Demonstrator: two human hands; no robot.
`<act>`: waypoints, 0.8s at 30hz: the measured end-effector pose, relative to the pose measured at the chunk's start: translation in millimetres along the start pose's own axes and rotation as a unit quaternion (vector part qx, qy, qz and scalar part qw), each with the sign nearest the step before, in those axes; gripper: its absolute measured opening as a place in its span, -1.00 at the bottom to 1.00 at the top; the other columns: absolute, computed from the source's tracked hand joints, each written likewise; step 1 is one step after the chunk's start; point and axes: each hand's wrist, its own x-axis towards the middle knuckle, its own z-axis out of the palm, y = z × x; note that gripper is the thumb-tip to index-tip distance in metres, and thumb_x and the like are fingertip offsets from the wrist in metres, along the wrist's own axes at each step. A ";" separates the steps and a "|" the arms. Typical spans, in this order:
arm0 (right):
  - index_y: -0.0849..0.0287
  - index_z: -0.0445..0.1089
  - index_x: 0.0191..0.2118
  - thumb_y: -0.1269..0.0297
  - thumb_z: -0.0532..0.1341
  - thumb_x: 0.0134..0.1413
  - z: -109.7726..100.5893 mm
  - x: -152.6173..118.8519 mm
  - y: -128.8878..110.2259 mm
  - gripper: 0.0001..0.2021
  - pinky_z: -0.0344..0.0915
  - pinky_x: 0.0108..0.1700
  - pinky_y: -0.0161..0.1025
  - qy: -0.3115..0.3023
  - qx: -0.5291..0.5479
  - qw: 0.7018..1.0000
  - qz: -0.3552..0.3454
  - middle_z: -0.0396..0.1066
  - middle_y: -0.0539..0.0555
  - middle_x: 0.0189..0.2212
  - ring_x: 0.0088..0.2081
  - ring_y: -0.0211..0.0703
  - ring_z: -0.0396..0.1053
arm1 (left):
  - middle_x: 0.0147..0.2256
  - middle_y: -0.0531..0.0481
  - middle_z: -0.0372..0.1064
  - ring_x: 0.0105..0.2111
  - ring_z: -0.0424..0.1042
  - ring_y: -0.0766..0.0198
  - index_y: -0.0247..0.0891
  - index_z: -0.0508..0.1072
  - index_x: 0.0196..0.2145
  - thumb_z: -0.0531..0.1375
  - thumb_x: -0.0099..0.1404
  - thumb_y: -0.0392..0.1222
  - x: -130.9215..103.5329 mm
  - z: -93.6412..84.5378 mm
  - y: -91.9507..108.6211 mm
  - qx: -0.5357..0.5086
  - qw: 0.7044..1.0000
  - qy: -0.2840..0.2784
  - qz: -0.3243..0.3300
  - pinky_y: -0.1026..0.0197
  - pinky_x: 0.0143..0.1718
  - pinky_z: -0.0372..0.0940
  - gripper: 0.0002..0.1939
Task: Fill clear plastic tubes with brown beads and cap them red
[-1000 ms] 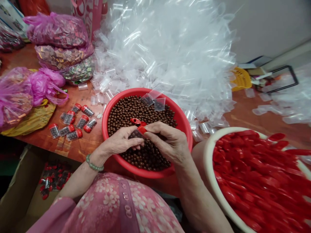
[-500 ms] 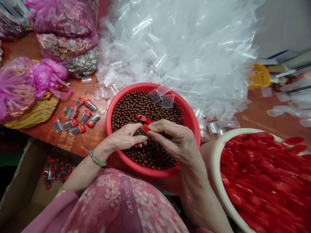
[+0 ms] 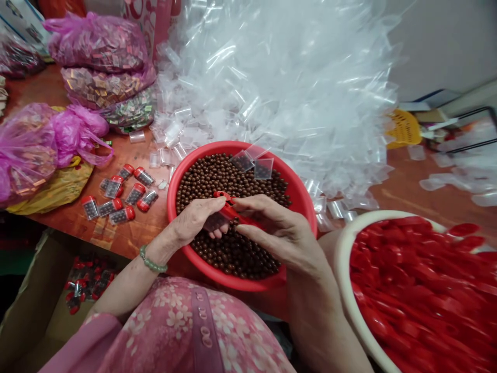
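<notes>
My left hand (image 3: 200, 220) is closed on a small clear container (image 3: 215, 221) with dark contents, its thumb near a red plastic piece (image 3: 224, 196). Facing it, my right hand (image 3: 277, 228) has thumb and fingers around a red piece (image 3: 243, 216) at the container's end; my hand hides part of it. Both hands are above a red basin (image 3: 308, 207) of round brown balls (image 3: 202, 176). Two clear plastic pieces (image 3: 263, 169) lie on the balls near the far side.
Filled red-capped containers (image 3: 134, 194) lie left on the table (image 3: 70, 225). Behind is a heap of clear plastic pieces (image 3: 287, 77). Red parts (image 3: 419, 285) fill a cream tub (image 3: 341, 259) at right. Pink bags (image 3: 99, 44) stand back left; a cardboard box (image 3: 29, 311) is below.
The fingers of my right hand have spread wider, and a longer red piece now shows between them. My left hand has shifted slightly left with the container. The whole view has moved slightly.
</notes>
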 end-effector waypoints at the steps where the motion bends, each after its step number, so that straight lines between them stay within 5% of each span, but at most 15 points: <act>1: 0.01 0.45 -0.03 0.24 0.36 0.03 1.8 -1.0 2.6 -0.67 0.48 -0.15 -0.19 0.033 0.037 0.998 0.026 0.51 0.05 -0.24 -0.18 -0.15 0.50 | -0.57 0.00 0.38 -0.63 0.33 0.41 -0.36 0.45 -0.47 0.12 0.29 0.17 0.1 0.2 0.0 -0.002 1.000 0.004 -0.003 0.31 -0.53 0.26 -0.51; 5: 0.09 0.44 -0.27 0.23 0.43 -0.09 11.4 1.0 4.8 -0.76 0.44 -0.42 -0.34 0.155 0.101 0.978 0.092 0.52 0.00 -0.41 -0.42 -0.24 0.47 | -0.55 -0.02 0.40 -0.62 0.34 0.40 -0.37 0.45 -0.45 0.14 0.25 0.22 0.1 -0.3 1.3 -0.007 1.000 0.002 -0.010 0.31 -0.55 0.23 -0.49; 11: 0.08 0.48 -0.24 0.27 0.39 -0.03 23.6 10.0 0.6 -0.81 0.48 -0.34 -0.27 0.228 0.065 0.970 0.054 0.56 0.01 -0.37 -0.39 -0.20 0.50 | -0.51 0.01 0.40 -0.56 0.36 0.40 -0.35 0.44 -0.38 0.15 0.22 0.29 -0.9 -0.2 1.4 -0.038 0.999 0.009 0.009 0.31 -0.50 0.25 -0.45; 13: 0.06 0.49 -0.14 0.27 0.33 0.06 23.4 10.6 2.5 -0.80 0.50 -0.24 -0.19 0.207 0.032 0.977 0.036 0.58 0.02 -0.30 -0.30 -0.16 0.52 | -0.47 0.02 0.40 -0.52 0.36 0.40 -0.34 0.44 -0.35 0.17 0.22 0.28 -2.3 0.2 0.7 -0.036 0.999 -0.005 0.013 0.31 -0.46 0.25 -0.47; 16: 0.04 0.45 0.02 0.24 0.24 0.18 19.7 10.1 3.4 -0.72 0.45 -0.06 -0.10 0.081 -0.066 0.994 -0.027 0.56 0.07 -0.15 -0.14 -0.12 0.50 | -0.47 0.04 0.36 -0.48 0.34 0.40 -0.33 0.43 -0.39 0.23 0.19 0.23 -4.9 -0.4 -0.1 -0.047 0.997 -0.068 0.005 0.32 -0.41 0.24 -0.52; 19: 0.07 0.22 0.24 0.09 0.28 0.12 17.8 8.9 0.5 -0.42 0.39 0.05 -0.03 -0.033 -0.165 0.982 -0.084 0.45 0.19 0.04 0.02 -0.01 0.42 | -0.44 0.04 0.36 -0.42 0.34 0.40 -0.34 0.43 -0.36 0.31 0.14 0.16 -7.0 -2.1 -0.8 -0.086 0.991 -0.098 -0.001 0.31 -0.34 0.25 -0.56; 24: 0.24 0.03 0.30 -0.02 0.29 0.05 26.0 6.7 -2.2 -0.21 0.35 0.03 0.10 -0.005 -0.355 0.927 -0.123 0.33 0.37 0.06 0.07 0.19 0.33 | -0.34 0.03 0.38 -0.34 0.38 0.37 -0.31 0.47 -0.20 0.33 0.15 0.08 -7.1 -2.8 -3.7 -0.107 0.990 -0.088 0.007 0.30 -0.26 0.27 -0.58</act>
